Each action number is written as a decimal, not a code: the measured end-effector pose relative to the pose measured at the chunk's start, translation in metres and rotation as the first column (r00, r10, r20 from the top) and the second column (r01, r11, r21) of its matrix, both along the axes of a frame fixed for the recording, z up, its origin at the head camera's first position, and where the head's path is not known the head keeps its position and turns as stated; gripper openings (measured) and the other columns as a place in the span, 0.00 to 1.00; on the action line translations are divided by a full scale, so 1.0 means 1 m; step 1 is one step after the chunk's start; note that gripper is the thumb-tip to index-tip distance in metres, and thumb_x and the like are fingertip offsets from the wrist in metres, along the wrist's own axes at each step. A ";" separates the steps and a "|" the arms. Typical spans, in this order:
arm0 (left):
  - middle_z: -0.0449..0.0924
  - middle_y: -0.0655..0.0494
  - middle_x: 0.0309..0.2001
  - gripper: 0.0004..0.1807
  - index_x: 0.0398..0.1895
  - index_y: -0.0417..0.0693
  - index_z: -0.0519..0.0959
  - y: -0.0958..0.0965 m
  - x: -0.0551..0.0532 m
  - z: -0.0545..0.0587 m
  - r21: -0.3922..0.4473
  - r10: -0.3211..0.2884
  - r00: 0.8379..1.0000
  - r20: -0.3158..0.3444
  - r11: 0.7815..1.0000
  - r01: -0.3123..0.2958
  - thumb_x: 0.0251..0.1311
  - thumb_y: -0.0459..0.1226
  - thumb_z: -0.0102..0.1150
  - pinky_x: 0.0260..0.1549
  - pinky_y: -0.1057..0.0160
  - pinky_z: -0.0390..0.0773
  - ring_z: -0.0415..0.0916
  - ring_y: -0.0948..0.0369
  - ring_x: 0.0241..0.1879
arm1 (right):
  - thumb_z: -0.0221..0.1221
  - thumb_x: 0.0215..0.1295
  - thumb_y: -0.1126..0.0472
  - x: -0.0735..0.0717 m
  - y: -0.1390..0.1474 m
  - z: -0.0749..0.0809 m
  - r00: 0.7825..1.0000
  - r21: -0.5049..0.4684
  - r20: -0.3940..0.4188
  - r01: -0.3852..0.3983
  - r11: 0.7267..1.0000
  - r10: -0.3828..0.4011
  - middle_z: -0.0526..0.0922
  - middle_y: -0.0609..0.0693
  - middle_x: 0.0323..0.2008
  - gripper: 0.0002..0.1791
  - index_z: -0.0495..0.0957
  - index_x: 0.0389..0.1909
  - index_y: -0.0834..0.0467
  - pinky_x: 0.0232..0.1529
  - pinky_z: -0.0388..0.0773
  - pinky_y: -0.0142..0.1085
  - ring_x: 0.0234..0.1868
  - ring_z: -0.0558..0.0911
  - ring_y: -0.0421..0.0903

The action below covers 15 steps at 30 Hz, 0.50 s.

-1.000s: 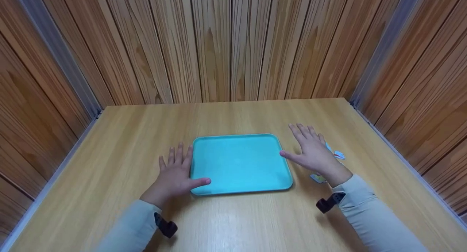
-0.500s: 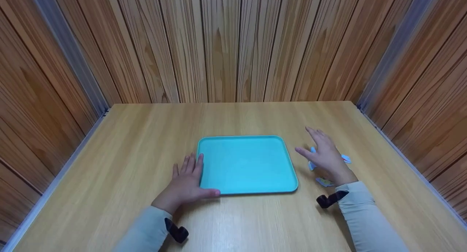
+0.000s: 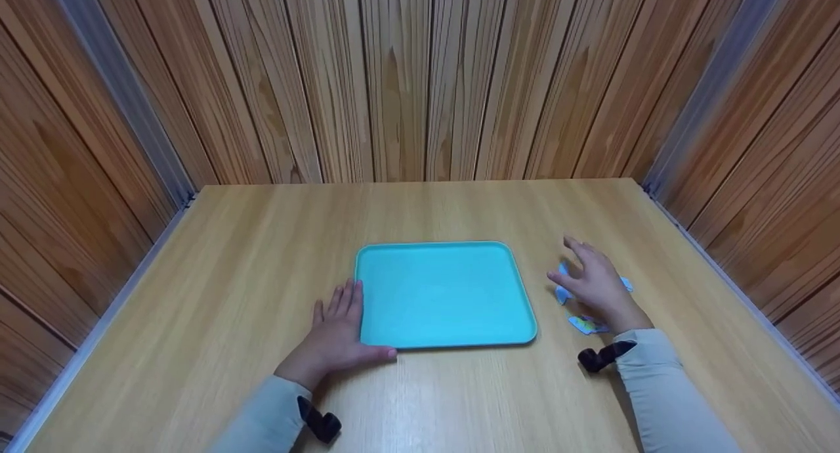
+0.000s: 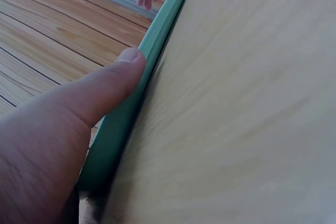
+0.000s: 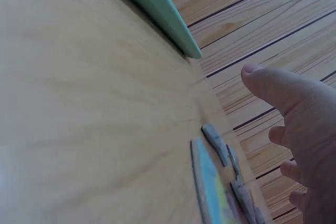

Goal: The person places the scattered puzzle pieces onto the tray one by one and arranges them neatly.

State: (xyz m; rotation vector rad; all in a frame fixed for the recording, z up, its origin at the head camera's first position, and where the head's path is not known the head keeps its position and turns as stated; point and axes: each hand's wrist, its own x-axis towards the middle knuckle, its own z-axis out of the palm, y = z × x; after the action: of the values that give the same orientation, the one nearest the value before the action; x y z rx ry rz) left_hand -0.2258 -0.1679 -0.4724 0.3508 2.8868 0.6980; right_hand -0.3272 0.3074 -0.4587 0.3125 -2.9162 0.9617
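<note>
A turquoise rectangular tray [image 3: 446, 295] lies flat on the table. Its left front corner is flanked by my left hand [image 3: 335, 341], fingers straight along the left side and thumb at the front edge. In the left wrist view that thumb [image 4: 113, 80] overlaps the tray's wall [image 4: 121, 135]. My right hand [image 3: 600, 292] hovers over several flat jigsaw puzzle pieces right of the tray, thumb and fingers spread apart with nothing between them. One blue and yellow piece [image 3: 586, 324] lies nearest me, a blue one [image 3: 562, 294] by the thumb. The hand partly hides the group.
The wooden table [image 3: 262, 243] is backed by a plank-patterned wall [image 3: 420, 79], with similar walls on both sides. Another puzzle piece [image 3: 627, 283] shows beyond the right wrist. Each wrist wears a small black camera [image 3: 321, 425].
My right hand has left the tray's right edge and moved right, its fingers bending a little over the puzzle pieces. My left thumb has slid from over the tray to its front edge.
</note>
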 end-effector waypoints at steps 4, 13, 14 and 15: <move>0.29 0.44 0.82 0.78 0.81 0.41 0.33 -0.002 0.001 0.000 0.006 0.003 1.000 0.006 1.000 -0.003 0.42 0.77 0.61 0.71 0.35 0.24 0.26 0.45 0.80 | 0.62 0.70 0.44 -0.002 0.004 -0.006 0.999 0.014 -0.028 -0.031 0.999 0.031 0.58 0.64 0.76 0.48 0.50 0.80 0.61 0.71 0.46 0.68 0.77 0.49 0.70; 0.29 0.45 0.82 0.78 0.81 0.41 0.33 -0.003 0.000 -0.004 0.040 0.003 1.000 -0.001 0.999 -0.003 0.42 0.77 0.61 0.71 0.36 0.22 0.25 0.46 0.80 | 0.61 0.72 0.52 -0.007 0.012 -0.018 0.996 0.007 -0.085 -0.005 1.000 0.005 0.71 0.66 0.68 0.42 0.54 0.77 0.66 0.70 0.52 0.65 0.72 0.61 0.70; 0.29 0.45 0.82 0.78 0.81 0.40 0.33 -0.003 0.000 -0.005 0.040 0.004 1.000 -0.004 0.999 -0.003 0.41 0.78 0.61 0.71 0.36 0.22 0.25 0.46 0.80 | 0.62 0.72 0.54 -0.007 0.012 -0.020 0.995 0.008 -0.100 -0.001 1.000 0.002 0.72 0.66 0.67 0.41 0.55 0.77 0.66 0.70 0.54 0.65 0.71 0.63 0.70; 0.29 0.44 0.82 0.79 0.81 0.40 0.33 -0.002 0.000 -0.006 0.040 0.004 1.000 -0.007 0.999 -0.004 0.41 0.78 0.61 0.71 0.36 0.21 0.26 0.46 0.80 | 0.62 0.71 0.55 -0.007 0.013 -0.022 0.994 0.007 -0.111 0.002 1.000 -0.002 0.74 0.66 0.66 0.41 0.55 0.77 0.66 0.69 0.55 0.65 0.70 0.65 0.70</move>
State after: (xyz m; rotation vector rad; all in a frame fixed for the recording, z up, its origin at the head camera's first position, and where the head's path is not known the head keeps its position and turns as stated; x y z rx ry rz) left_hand -0.2262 -0.1704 -0.4788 0.3527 2.8841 0.7574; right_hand -0.3338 0.3200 -0.4804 0.3513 -2.8199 0.9033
